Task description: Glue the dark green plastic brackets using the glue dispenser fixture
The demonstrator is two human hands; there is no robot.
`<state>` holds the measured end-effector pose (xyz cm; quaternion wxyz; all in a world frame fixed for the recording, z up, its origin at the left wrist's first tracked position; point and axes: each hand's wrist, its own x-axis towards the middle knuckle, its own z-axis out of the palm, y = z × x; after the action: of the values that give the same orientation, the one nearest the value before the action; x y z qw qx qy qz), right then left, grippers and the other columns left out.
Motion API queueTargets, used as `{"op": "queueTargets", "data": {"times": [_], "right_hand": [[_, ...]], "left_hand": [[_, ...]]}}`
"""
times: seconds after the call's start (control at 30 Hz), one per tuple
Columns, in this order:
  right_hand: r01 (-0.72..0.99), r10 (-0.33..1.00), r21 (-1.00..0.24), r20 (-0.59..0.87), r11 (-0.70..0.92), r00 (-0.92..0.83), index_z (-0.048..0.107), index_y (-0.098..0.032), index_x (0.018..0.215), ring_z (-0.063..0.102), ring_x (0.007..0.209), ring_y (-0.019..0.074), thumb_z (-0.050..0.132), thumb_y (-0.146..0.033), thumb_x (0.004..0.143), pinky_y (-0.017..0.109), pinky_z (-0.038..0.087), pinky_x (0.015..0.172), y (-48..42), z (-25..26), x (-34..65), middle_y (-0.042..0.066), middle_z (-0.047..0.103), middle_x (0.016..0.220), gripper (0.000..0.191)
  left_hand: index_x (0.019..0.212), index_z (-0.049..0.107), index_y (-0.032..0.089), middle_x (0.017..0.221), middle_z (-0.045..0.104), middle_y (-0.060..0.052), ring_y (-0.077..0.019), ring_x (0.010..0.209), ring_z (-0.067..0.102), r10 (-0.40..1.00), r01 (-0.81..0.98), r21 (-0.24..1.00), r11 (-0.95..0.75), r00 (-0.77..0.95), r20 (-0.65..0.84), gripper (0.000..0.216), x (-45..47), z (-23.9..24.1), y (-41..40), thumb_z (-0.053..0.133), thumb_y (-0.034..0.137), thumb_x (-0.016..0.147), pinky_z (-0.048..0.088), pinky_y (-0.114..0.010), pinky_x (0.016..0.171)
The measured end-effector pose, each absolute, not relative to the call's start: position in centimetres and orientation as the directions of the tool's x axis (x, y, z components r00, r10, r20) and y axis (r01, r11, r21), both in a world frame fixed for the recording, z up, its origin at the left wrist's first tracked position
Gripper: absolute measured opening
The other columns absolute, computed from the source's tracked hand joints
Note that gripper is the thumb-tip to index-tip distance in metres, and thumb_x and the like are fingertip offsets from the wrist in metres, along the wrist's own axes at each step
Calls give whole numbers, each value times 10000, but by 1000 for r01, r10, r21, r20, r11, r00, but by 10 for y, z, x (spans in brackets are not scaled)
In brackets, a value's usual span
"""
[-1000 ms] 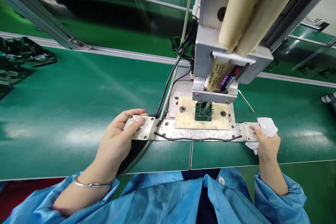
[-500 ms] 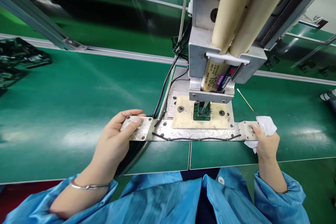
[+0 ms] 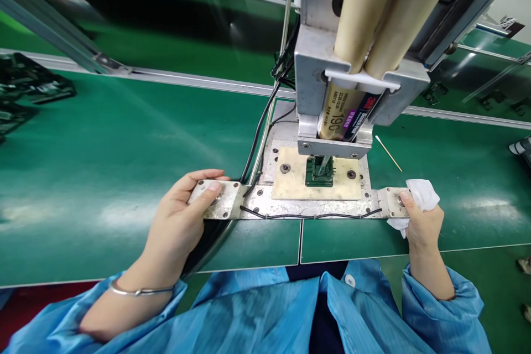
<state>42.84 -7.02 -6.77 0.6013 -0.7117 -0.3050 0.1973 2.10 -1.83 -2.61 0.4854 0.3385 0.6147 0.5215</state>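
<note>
The left hand (image 3: 176,218) is partly curled around the left block (image 3: 230,199) of the metal bar (image 3: 292,209), thumb on top and fingers along its far edge. Over on the right, the right hand (image 3: 425,224) is folded around a crumpled white cloth (image 3: 423,194), its thumb lying on the right block (image 3: 392,202). Between them, the small green circuit board (image 3: 312,178) sits on the pale plate (image 3: 286,187), under the clear nozzle (image 3: 324,165) below the cartridge (image 3: 333,113). I'd call this the dispensing step, worked from both blocks. The thumbs cover whatever is beneath, so I can't tell whether anything is pressed. The next move seems to call for both thumbs square on the blocks and fingers well clear of the nozzle.
</note>
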Motion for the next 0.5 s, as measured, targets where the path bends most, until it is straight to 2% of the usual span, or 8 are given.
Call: {"op": "queueTargets", "data": {"times": [0.17,0.5], "right_hand": [[206,662,-974,96,-90,744,716,-124,957,672,812,246,888,-456,560,369,571,750,-69,-66,427,88,708,935,545],[215,648,-974,115,-76,753,715,-128,940,661,774,243,895,-459,535,377,571,708,-69,-64,428,88,699,903,554]], "left_hand": [[943,711,229,887,703,-8,-112,729,615,922,-95,971,218,-307,-237,517,23,-25,-18,887,508,545,506,-132,602],[920,712,208,833,703,-11,-105,689,614,922,-106,978,180,-328,-205,448,27,-21,-18,877,441,575,503,-143,587]]}}
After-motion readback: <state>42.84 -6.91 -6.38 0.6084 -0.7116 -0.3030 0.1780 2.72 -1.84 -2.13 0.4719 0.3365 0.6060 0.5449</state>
